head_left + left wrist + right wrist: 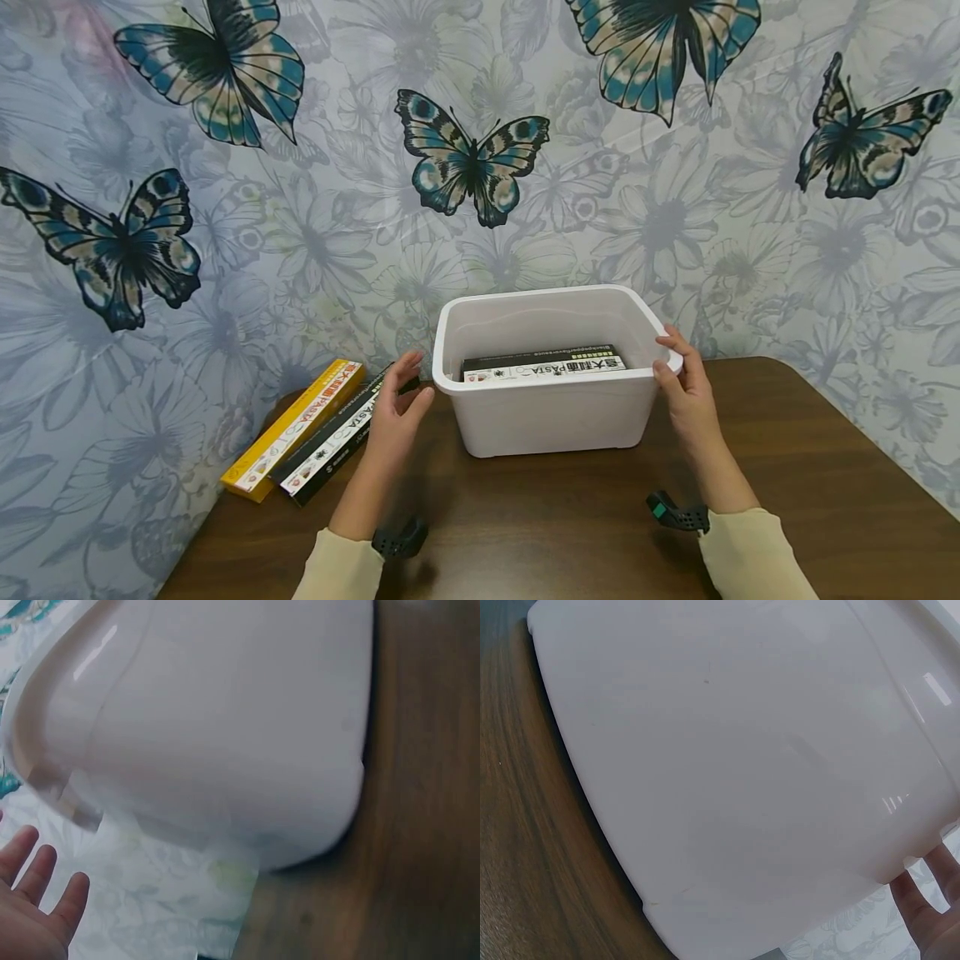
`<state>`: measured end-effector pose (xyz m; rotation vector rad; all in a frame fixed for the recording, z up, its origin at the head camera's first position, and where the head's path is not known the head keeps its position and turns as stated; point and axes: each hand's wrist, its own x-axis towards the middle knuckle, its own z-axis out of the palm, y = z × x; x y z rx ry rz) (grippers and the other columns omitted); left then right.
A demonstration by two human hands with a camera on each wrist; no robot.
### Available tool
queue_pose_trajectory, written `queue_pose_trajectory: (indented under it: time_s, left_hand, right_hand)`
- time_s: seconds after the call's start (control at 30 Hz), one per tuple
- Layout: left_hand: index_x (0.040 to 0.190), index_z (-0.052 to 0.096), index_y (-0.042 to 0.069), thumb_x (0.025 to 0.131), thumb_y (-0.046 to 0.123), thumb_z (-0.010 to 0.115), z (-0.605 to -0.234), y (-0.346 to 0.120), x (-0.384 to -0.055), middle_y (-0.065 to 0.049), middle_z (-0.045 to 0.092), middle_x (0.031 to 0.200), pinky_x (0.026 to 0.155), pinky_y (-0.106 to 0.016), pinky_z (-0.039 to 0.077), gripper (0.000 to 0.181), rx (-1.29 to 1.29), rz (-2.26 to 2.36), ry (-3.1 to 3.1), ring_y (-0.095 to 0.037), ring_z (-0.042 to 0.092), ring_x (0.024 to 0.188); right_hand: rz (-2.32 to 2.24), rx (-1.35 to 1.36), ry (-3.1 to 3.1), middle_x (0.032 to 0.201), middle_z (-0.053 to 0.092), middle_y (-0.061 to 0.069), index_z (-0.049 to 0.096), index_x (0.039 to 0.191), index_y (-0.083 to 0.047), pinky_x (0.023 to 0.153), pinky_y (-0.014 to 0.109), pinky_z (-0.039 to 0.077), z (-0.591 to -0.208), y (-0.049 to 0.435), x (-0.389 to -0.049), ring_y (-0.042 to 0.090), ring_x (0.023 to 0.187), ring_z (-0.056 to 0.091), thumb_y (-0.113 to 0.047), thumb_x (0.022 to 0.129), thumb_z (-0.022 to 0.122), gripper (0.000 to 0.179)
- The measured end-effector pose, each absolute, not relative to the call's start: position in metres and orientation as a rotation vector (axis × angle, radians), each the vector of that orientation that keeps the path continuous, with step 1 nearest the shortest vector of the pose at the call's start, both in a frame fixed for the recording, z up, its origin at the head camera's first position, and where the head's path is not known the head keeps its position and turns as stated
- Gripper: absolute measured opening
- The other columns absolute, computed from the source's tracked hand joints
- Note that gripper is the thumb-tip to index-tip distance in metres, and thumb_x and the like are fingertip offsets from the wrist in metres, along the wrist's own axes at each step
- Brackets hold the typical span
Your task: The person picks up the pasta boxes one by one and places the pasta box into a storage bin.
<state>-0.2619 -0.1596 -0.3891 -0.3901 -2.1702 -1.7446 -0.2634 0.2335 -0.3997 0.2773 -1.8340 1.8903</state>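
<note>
A white plastic bin (pixel 555 417) stands on the table, its side filling much of both wrist views. Inside lies a black-and-white pasta box (pixel 543 364). My right hand (pixel 686 383) grips the bin's right rim, thumb on the near side; its fingers (pixel 911 900) curl under the rim in the right wrist view. Left of the bin, my left hand (pixel 397 408) is held apart from it with fingers loosely extended, and in the left wrist view the fingers (pixel 69 904) touch nothing. Behind that hand lies a second black pasta box (pixel 330 450), partly hidden, beside a yellow pasta box (pixel 292 429).
The brown wooden table (pixel 540 533) backs onto a wall (pixel 337 208) papered with butterflies and flowers. Both pasta boxes outside the bin lie slanted near the table's left edge. A dark band is worn on each wrist.
</note>
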Motion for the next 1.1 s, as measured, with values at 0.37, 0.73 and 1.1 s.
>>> queue_pose_trajectory:
  time_s: [0.37,0.73,1.1]
  left_hand:
    - [0.149,0.042,0.017,0.094,0.017,0.069,-0.405,-0.201,-0.244,-0.004,0.047,0.152,0.108,-0.037,0.037,0.061,-0.179,-1.546,-2.276,-0.026,0.042,0.139]
    - [0.152,0.035,0.013,0.093,0.035,0.071,-0.422,-0.248,-0.232,-0.015,0.035,0.157,0.119,-0.057,0.023,0.073,0.069,-1.434,-2.473,-0.036,0.032,0.146]
    - [0.148,0.042,0.011,0.091,0.031,0.072,-0.444,-0.276,-0.226,-0.022,0.038,0.153,0.109,-0.069,0.018,0.067,0.236,-1.152,-2.532,-0.045,0.029,0.143]
  right_hand:
    - [1.915,0.288,-1.818,0.166,0.022,0.009,0.042,0.141,-0.001,0.100,0.010,0.035,-0.399,0.235,-0.264,0.020,0.150,0.026,-0.007,0.103,0.049,0.039]
    - [1.892,0.270,-1.836,0.167,0.021,0.011,0.043,0.140,-0.001,0.100,0.010,0.035,-0.398,0.234,-0.265,0.019,0.148,0.028,-0.008,0.103,0.049,0.039]
    - [1.905,0.277,-1.835,0.167,0.023,0.006,0.042,0.141,-0.001,0.101,0.009,0.035,-0.398,0.233,-0.264,0.019,0.150,0.026,-0.007,0.103,0.049,0.039]
